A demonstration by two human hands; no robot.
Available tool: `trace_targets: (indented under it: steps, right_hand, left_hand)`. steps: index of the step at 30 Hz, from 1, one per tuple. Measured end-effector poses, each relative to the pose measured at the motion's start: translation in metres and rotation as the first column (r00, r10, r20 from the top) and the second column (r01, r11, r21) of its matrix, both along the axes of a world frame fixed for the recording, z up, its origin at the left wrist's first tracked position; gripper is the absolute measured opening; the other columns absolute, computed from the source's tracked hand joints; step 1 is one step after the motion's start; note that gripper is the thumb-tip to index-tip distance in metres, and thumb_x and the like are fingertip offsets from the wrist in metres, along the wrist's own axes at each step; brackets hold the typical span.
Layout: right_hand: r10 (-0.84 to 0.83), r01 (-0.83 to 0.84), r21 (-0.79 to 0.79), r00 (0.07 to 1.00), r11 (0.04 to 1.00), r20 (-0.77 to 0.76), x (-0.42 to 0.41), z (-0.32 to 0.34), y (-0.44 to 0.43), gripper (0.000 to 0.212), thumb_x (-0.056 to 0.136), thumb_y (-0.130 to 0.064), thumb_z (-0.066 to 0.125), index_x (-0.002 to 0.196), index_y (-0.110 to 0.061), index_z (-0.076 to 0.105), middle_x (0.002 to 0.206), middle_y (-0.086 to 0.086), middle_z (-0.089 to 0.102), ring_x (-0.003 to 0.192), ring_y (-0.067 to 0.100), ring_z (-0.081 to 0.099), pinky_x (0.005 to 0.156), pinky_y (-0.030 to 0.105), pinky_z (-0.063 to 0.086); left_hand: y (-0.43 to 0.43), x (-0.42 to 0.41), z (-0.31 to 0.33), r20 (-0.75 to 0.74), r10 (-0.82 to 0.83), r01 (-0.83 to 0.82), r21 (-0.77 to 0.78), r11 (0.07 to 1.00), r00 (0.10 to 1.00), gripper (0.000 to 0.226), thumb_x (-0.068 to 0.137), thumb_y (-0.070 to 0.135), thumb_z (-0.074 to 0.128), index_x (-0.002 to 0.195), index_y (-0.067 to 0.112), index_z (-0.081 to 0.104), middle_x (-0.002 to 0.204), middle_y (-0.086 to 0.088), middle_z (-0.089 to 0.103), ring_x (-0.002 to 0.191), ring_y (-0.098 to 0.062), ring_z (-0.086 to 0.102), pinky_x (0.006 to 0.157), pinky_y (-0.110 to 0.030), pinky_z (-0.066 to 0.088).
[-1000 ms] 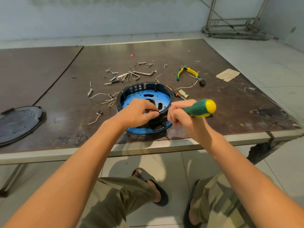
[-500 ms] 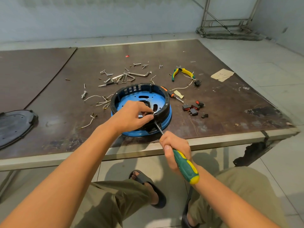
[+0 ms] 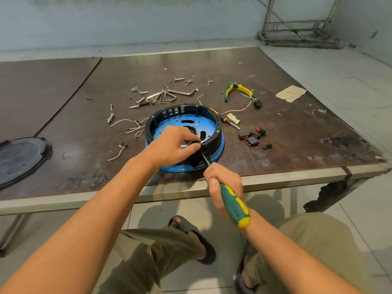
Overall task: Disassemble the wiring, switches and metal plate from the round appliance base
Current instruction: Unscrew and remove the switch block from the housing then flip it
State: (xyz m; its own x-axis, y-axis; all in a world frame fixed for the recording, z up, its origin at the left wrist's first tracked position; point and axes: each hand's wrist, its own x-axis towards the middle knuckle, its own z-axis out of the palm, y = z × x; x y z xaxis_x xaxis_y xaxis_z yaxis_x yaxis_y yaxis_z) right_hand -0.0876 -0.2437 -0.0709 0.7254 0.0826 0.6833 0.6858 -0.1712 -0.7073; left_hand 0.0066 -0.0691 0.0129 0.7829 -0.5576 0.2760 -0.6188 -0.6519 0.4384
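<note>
The round appliance base (image 3: 216, 126), a black ring over a blue shell, lies near the table's front edge. Its blue inner plate (image 3: 186, 125) shows slots and holes. My left hand (image 3: 174, 143) reaches into the ring and pinches a small metal part at the near rim. My right hand (image 3: 222, 183) grips a green and yellow screwdriver (image 3: 233, 205) below the table edge. The shaft slants up into the base's near side, right beside my left fingertips. Several removed black and red switches (image 3: 252, 136) lie to the right. Loose white wires (image 3: 129, 128) lie to the left.
Scattered screws and hex keys (image 3: 163, 95) lie behind the base. Green and yellow pliers (image 3: 238, 91) and a wired plug lie at the back right, a small orange screwdriver (image 3: 222, 117) beside the base. A black round cover (image 3: 19, 158) sits far left. The table edge (image 3: 297, 174) runs below my hands.
My right hand swung the screwdriver from level above the base down below the table edge, with its tip now in the base's near side. My left hand stayed inside the ring.
</note>
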Motion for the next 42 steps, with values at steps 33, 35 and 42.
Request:
trace_targets:
  steps: [33,35,42]
  right_hand:
    - [-0.078,0.045,-0.469,0.996,0.882,-0.051,0.009,0.033,0.000,0.020,0.081,0.021,0.061,0.071,0.004,0.059,0.070,0.017,0.054,0.063,0.024,0.050,0.061,0.035,0.045]
    - [-0.064,0.014,-0.419,0.992,0.908,-0.106,0.016,0.046,0.004,0.019,0.087,0.013,0.057,0.071,0.003,0.059,0.069,0.013,0.055,0.063,0.013,0.049,0.061,0.024,0.043]
    - [-0.007,-0.129,-0.404,0.948,0.906,-0.320,0.046,0.081,-0.001,0.024,0.094,-0.001,0.052,0.076,0.006,0.067,0.072,0.015,0.064,0.065,0.015,0.053,0.061,0.022,0.045]
  left_hand:
    - [-0.013,-0.018,-0.014,0.263,0.132,-0.214,0.314,0.925,0.956,0.051,0.102,0.044,0.025,0.131,0.012,0.052,0.110,-0.003,0.056,0.095,-0.017,0.044,0.086,-0.036,0.042]
    - [-0.012,-0.019,-0.013,0.260,0.132,-0.213,0.314,0.925,0.956,0.055,0.100,0.045,0.020,0.129,0.011,0.053,0.108,-0.003,0.056,0.094,-0.017,0.044,0.085,-0.037,0.042]
    - [-0.012,-0.022,-0.010,0.233,0.138,-0.207,0.305,0.930,0.963,0.058,0.098,0.045,0.014,0.125,0.012,0.053,0.105,-0.003,0.055,0.090,-0.017,0.043,0.086,-0.040,0.043]
